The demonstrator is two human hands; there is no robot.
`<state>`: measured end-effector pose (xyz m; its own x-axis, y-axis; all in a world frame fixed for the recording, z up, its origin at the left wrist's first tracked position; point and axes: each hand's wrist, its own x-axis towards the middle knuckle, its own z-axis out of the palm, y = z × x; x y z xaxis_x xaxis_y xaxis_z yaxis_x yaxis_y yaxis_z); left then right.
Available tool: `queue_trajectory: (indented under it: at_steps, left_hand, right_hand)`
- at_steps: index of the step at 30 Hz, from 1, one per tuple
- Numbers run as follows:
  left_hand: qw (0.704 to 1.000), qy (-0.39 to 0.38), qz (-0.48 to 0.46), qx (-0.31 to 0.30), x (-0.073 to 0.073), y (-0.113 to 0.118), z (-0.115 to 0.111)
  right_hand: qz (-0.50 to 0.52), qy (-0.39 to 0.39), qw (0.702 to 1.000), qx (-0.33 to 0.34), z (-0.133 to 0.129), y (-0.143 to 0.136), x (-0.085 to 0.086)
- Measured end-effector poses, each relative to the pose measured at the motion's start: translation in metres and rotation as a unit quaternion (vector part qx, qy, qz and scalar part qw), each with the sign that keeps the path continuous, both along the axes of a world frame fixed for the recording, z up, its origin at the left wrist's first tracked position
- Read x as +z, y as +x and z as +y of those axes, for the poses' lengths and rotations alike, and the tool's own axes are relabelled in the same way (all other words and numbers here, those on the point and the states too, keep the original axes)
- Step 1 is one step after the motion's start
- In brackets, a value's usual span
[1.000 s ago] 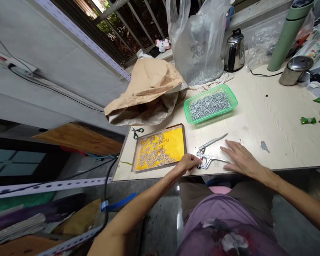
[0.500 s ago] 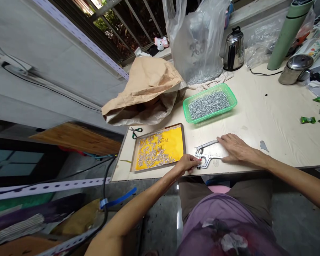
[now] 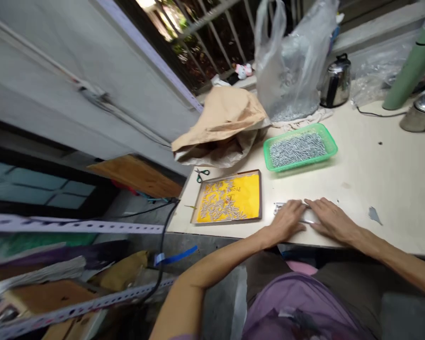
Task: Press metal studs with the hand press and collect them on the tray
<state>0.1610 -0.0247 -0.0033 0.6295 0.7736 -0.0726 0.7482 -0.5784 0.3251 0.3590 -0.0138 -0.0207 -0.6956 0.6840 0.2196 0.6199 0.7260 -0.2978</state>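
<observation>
A pair of silver hand pliers [image 3: 308, 221] lies on the table near its front edge, mostly covered by my hands. My left hand [image 3: 287, 220] is wrapped over the middle of the tool, with the head showing past the fingers. At the handle ends, my right hand [image 3: 329, 219] holds on with fingers on one handle and thumb by the other. Left of the hands, a shallow tray [image 3: 260, 196] with a yellow lining holds many small silver metal pins. Behind stands a green plastic basket [image 3: 301, 165] full of similar pins.
Scissors [image 3: 201, 175] lie beyond the tray's left corner. A brown paper sack [image 3: 223, 118], a plastic bag [image 3: 293, 71] and a steel kettle [image 3: 336, 82] line the back. A green flask [image 3: 409, 73] and a metal canister [image 3: 420, 113] stand at right. A grey scrap [image 3: 374, 215] lies right of my hands.
My left hand has moved from the head of the pliers onto their middle, closer to my right hand. The view has turned left, so the scene shifts rightward.
</observation>
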Motion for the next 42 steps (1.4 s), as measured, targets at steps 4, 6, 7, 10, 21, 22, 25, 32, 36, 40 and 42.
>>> queue_trajectory:
  at_steps: [4,6,7,10,21,22,25,32,36,40,42]
  left_hand:
    - [0.994,-0.005,0.083,-0.073,0.005,0.009,0.021]
    - [0.99,-0.002,0.109,-0.085,0.008,0.009,0.027]
    - [0.99,-0.003,0.116,-0.085,0.009,0.009,0.029]
    - [0.99,-0.016,0.115,-0.085,0.009,0.009,0.032]
    - [0.994,-0.034,0.069,-0.071,-0.006,0.013,0.028]
    - [0.994,-0.034,0.068,-0.072,-0.007,0.013,0.028]
    - [0.995,-0.024,0.069,-0.071,-0.005,0.011,0.026]
    - [0.997,0.078,0.006,-0.022,-0.014,0.005,-0.012]
    - [0.995,0.087,-0.04,-0.028,-0.031,0.009,-0.036]
    - [0.994,0.078,-0.066,-0.026,-0.038,0.01,-0.045]
    - [0.993,0.08,-0.077,-0.029,-0.038,0.01,-0.044]
  right_hand:
    - [0.018,0.048,0.999,-0.008,0.001,0.002,-0.011]
    - [-0.009,0.072,0.997,-0.02,0.002,0.002,-0.013]
    - [-0.023,0.082,0.996,-0.026,0.003,0.001,-0.013]
    - [-0.034,0.098,0.994,-0.029,0.003,-0.001,-0.015]
    - [0.024,0.034,0.999,-0.001,0.0,-0.005,-0.011]
    - [0.029,0.032,0.999,-0.002,0.0,-0.005,-0.011]
    - [0.045,0.012,0.999,-0.004,0.003,0.001,-0.012]
    - [0.027,-0.039,0.999,0.009,0.018,0.016,-0.006]
    - [-0.004,-0.046,0.998,-0.032,0.032,0.011,0.001]
    - [-0.062,-0.041,0.994,-0.086,0.051,0.0,0.012]
    - [-0.106,-0.033,0.989,-0.102,0.054,-0.012,0.021]
